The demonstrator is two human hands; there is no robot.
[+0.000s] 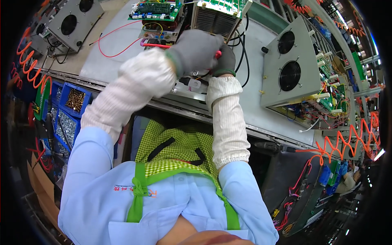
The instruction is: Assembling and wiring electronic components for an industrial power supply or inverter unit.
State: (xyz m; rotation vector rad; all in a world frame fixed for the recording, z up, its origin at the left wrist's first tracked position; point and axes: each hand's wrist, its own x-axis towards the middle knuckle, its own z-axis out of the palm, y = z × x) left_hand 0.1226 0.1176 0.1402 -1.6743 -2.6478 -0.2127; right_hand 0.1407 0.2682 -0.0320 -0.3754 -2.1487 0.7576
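Observation:
Both hands wear grey gloves and meet over the front of an open electronic unit on the bench. My left hand (195, 50) is closed, blurred a little by motion, and reaches across to the right. Fingers curled, my right hand (226, 62) is up against it. A small red piece (218, 54) shows between them; what each hand grips is mostly hidden. A thick red cable (157, 45) with a purple end runs in under my left hand. Behind are a green circuit board (155, 11) and a finned metal heat sink (214, 22).
A grey cabinet with two black fans (290, 61) stands to the right, and another fan cabinet (75, 24) at the far left. Black cables (246, 53) loop beside the unit. Blue bins of screws (74, 99) sit at the left. Orange coiled hoses (347, 141) hang at both sides.

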